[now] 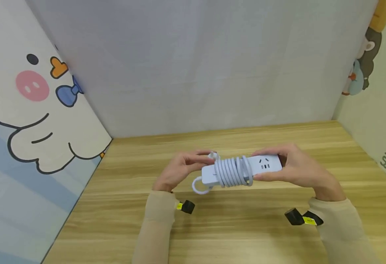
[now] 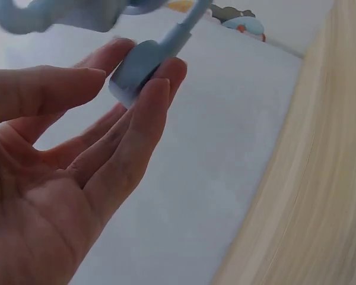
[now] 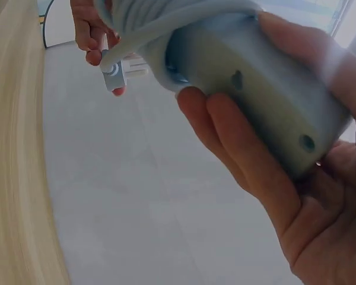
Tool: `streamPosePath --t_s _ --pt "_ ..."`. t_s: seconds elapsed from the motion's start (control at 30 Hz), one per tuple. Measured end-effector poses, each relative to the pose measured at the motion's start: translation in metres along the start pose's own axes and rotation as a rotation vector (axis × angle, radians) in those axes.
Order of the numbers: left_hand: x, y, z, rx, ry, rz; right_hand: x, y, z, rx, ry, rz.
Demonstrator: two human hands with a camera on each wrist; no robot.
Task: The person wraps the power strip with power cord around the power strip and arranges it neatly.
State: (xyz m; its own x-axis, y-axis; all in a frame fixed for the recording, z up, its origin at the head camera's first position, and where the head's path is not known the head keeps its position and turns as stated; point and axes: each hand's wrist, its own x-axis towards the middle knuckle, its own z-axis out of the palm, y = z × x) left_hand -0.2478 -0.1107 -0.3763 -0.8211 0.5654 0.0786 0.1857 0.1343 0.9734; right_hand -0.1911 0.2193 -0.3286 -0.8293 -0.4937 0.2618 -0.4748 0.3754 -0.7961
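A white power strip (image 1: 263, 160) is held above the wooden table, tilted slightly. Its white cord (image 1: 230, 172) is wound around the strip in several turns, with a small loop hanging at the left end. My right hand (image 1: 298, 168) grips the strip's right end, thumb on one side and fingers on the other. Screw holes on the underside show in the right wrist view. At the far left end, my left hand (image 1: 179, 169) holds the plug (image 2: 136, 70) between its fingers. Prongs jut from the plug in the right wrist view.
The wooden table (image 1: 120, 220) spreads below both hands. A pale back wall (image 1: 196, 73) rises behind it. Side panels with cartoon prints stand at the left (image 1: 2, 121) and right (image 1: 374, 121). Small black devices with yellow labels sit at both wrists.
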Motion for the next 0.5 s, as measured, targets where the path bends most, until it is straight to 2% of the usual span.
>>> streamPosePath --t_s 0.1,0.2,0.27,0.33,0.5 --pt "0.0 -0.002 0.0 -0.055 -0.032 -0.007 0.002 0.006 0.002 -0.052 -0.052 0.015" --pt "0.003 -0.002 0.001 -0.055 -0.031 -0.072 0.007 0.012 0.006 -0.089 -0.078 0.047" --pt "0.005 -0.003 0.003 -0.01 -0.024 -0.132 0.01 0.019 0.009 -0.087 -0.098 0.069" --pt "0.007 -0.006 0.004 0.044 -0.022 -0.167 0.013 0.029 0.011 -0.071 -0.118 0.091" --pt "0.01 -0.015 0.007 0.299 0.009 -0.138 0.022 0.054 0.024 -0.004 -0.157 0.158"
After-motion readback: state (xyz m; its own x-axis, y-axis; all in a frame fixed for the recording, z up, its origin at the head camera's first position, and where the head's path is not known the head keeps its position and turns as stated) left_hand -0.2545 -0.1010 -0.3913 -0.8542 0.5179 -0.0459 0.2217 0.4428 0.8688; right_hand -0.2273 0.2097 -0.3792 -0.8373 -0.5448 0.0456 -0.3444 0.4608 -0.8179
